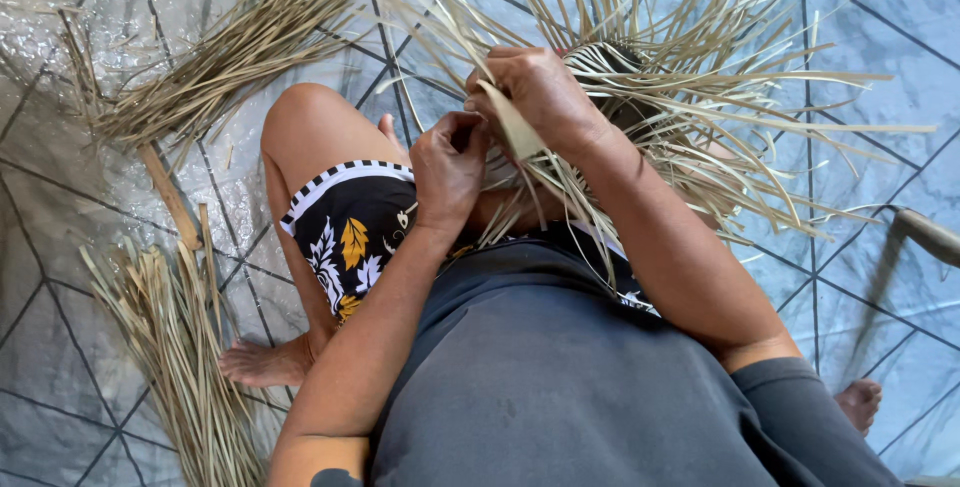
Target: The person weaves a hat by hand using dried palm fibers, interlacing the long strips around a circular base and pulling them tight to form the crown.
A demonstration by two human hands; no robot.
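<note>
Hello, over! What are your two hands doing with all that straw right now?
Left hand pinching straw strips. Right hand gripping the half-woven straw piece on the lap. Loose strips fan out everywhere; spare bundles lie on the tiled floor.

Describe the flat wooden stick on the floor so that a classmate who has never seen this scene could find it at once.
Start on the tiled floor, left of the seated person's bent knee. Two bundles of dry palm strips lie there, the upper bundle and the lower bundle. The wooden stick lies between them: single, solid, brown, wider than any strip.

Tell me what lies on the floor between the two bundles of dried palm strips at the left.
In the head view, a flat wooden stick lies between the upper bundle and the lower bundle, on the grey tiled floor.
</note>
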